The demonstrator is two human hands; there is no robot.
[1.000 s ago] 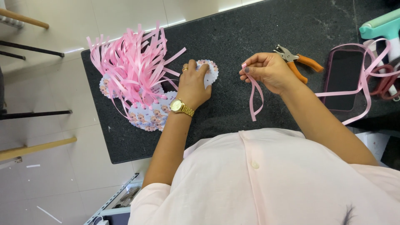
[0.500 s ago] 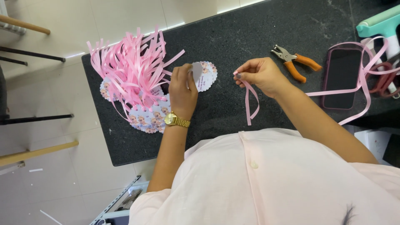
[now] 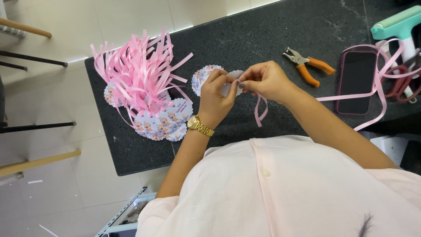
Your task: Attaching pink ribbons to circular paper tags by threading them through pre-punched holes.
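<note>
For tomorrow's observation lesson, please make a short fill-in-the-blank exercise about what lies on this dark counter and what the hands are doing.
1. Both hands hold a scalloped tag and a ____ ribbon.
2. The left hand has a gold ____ at its wrist.
3. The punch pliers have ____ handles.
4. The phone lies ____ up.

Missing words: pink; watch; orange; screen

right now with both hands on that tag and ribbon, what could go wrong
The pink ribbon hangs loose below the right hand, so it may slip from the small tag pinched by the left hand. The long ribbon strand drapes over the phone; a tug might drag it.
</note>
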